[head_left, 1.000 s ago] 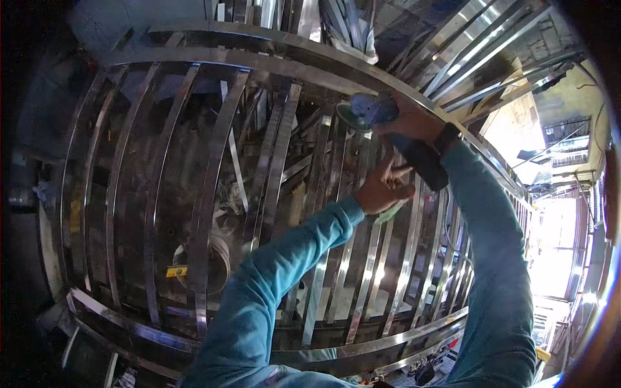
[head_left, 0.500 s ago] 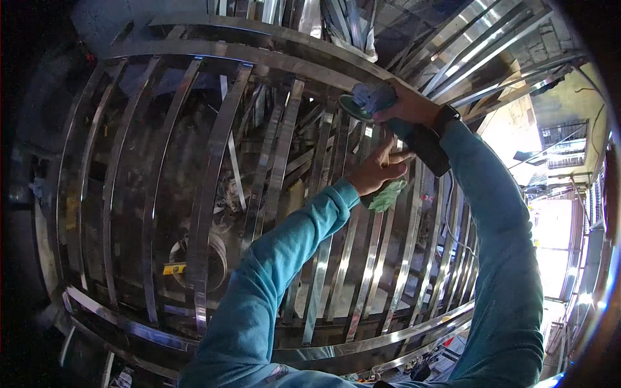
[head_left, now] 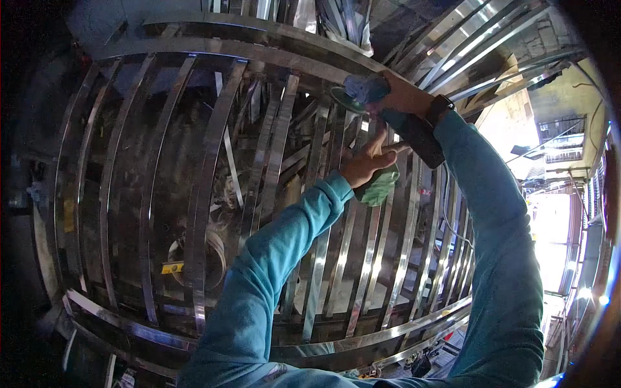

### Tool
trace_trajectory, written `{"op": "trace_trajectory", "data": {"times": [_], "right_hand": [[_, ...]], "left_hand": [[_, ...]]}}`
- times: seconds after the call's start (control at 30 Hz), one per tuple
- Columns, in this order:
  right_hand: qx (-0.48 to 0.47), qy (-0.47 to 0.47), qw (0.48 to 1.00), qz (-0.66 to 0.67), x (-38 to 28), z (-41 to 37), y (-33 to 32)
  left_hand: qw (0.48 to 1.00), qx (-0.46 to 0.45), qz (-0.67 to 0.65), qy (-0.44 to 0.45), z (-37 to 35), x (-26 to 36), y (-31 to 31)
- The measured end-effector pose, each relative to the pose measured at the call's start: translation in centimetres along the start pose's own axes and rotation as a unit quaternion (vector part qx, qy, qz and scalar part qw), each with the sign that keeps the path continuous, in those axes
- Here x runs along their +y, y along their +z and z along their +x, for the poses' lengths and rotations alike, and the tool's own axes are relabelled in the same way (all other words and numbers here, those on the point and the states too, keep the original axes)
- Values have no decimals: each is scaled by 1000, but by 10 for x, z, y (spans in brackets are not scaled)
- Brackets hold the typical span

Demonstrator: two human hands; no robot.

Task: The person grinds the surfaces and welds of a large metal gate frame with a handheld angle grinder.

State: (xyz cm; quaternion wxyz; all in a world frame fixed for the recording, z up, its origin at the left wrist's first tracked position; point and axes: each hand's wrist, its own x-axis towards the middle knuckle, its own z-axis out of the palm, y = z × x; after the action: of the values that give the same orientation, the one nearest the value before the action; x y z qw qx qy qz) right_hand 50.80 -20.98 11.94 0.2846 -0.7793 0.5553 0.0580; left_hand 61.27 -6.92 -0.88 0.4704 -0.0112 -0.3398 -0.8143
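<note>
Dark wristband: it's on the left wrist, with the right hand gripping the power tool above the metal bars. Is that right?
Not quite: the head view shows the dark wristband on the right wrist. The right hand does grip the power tool above the metal bars.

Glossy metal bars (head_left: 210, 161), crumpled green cloth (head_left: 377, 187), matt teal fabric sleeves (head_left: 259, 258)

Below: yellow piece (head_left: 172, 268) by a round rim (head_left: 223, 258)
Upper right: long metal bars (head_left: 486, 57)
Far right: bright opening (head_left: 553, 236)
</note>
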Motion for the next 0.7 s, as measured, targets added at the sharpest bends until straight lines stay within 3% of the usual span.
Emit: {"op": "trace_trajectory", "data": {"times": [0.33,0.47,0.7], "right_hand": [[48,-18,998,-45,1,-7,7],[65,-23,998,9,26,6,20],[98,-88,990,57,-3,2,26]], "left_hand": [[999,12,37,-21,-12,14,3],[998,10,49,-32,-15,14,2],[999,17,31,20,-21,13,-1]]}}
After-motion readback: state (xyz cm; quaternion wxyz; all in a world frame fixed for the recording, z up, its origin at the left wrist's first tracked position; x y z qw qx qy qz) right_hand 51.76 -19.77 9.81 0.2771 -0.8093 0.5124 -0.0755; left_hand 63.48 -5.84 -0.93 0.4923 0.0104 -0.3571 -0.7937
